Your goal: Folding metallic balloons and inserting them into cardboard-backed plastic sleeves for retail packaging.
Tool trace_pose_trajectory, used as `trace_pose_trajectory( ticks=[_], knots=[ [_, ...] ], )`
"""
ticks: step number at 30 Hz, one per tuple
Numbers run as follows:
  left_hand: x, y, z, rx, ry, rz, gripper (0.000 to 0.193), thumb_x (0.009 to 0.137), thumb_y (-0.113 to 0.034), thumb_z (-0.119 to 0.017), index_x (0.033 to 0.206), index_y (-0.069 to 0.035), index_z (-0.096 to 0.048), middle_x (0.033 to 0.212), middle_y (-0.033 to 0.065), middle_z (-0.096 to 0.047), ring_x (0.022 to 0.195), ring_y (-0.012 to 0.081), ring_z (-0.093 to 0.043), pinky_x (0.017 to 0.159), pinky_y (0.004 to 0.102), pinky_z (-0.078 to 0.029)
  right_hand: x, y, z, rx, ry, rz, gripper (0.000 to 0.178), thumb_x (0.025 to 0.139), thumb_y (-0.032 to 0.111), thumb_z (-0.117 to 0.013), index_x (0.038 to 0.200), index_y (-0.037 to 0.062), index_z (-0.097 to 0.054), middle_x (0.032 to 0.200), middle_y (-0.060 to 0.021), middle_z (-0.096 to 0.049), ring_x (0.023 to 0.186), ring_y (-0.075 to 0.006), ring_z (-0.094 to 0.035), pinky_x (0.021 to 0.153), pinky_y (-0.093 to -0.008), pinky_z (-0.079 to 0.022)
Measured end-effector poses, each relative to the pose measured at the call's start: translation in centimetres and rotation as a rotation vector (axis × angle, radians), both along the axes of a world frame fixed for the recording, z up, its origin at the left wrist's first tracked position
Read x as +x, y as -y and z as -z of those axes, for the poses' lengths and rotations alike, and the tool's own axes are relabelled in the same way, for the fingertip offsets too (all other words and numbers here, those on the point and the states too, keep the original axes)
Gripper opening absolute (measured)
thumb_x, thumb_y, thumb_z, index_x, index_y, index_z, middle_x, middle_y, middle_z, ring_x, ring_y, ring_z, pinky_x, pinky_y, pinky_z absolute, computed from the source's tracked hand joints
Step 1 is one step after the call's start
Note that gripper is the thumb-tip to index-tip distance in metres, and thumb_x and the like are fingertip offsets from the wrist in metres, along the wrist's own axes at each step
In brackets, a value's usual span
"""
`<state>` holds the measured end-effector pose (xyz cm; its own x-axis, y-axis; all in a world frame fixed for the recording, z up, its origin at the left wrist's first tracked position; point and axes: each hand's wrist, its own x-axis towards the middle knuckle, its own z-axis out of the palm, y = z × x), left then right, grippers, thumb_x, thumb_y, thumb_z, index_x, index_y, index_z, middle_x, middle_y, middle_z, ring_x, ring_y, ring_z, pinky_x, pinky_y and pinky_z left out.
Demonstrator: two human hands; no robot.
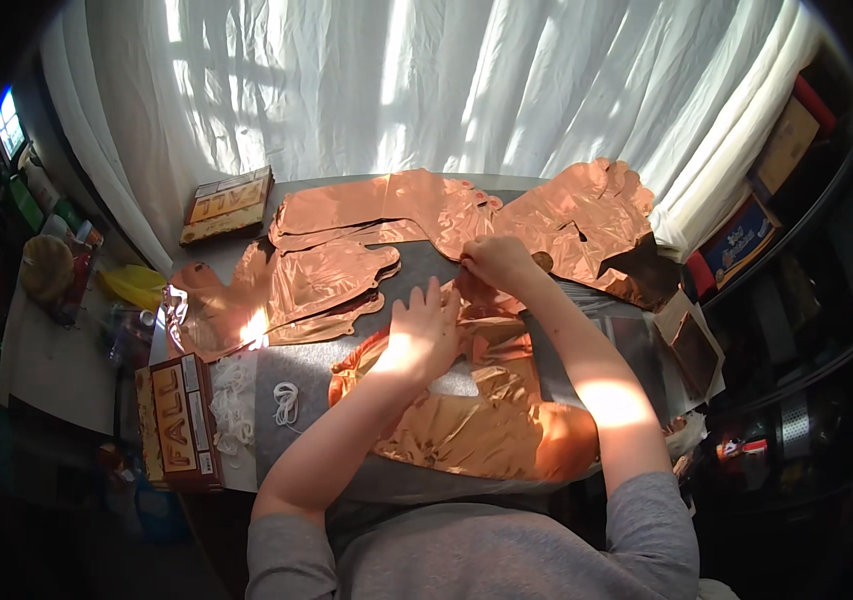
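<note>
A copper-coloured foil balloon [482, 435], uninflated and creased, lies on the table close to my body. At its far end my right hand [502, 268] is closed, its fingertips pinching what looks like the balloon's foil edge. My left hand [423, 332] rests over the balloon's left part, fingers spread. Beyond my hands are more flat foil balloons: one stack [322, 290] to the left, another [357, 210] at the back, and a third [587, 220] to the right.
A flat box [227, 205] lies at the back left; a similar box [179, 422] is at the left edge. Beside that sit a white string bundle [235, 405] and a small coil of white string [287, 403]. White curtains [427, 90] hang behind the table. An open carton [692, 350] stands right.
</note>
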<state>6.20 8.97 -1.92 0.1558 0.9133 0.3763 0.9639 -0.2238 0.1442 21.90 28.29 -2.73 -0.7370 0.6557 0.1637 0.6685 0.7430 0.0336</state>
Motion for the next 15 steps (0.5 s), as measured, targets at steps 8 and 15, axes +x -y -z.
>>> trace_pose_trajectory(
  ticks=[8,15],
  knots=[
    [1.7,-6.9,-3.3,-0.506,-0.112,0.072,0.047,0.104,-0.036,-0.059,0.141,-0.007,-0.062,0.122,0.0183,-0.071,0.120,0.0340,-0.063,0.097,0.0555,-0.050,0.6,-2.7,-2.5,-0.155,-0.067,0.070,0.019,0.090,0.029,-0.073,0.098,0.0137,-0.080,0.093,-0.0122,-0.078,0.090,-0.0328,-0.076,0.081,-0.0459,-0.059],
    [-0.7,-11.2,5.5,-0.019,0.151,-0.088,0.050,0.100,-0.018,-0.054,0.149,-0.006,-0.058,0.152,0.0085,-0.057,0.147,0.0294,-0.048,0.124,0.0591,-0.031,-0.6,-3.8,-3.0,-0.203,-0.069,0.080,0.026,0.088,0.037,-0.077,0.094,0.0121,-0.081,0.093,-0.0115,-0.078,0.091,-0.0326,-0.075,0.083,-0.0455,-0.058]
  ],
)
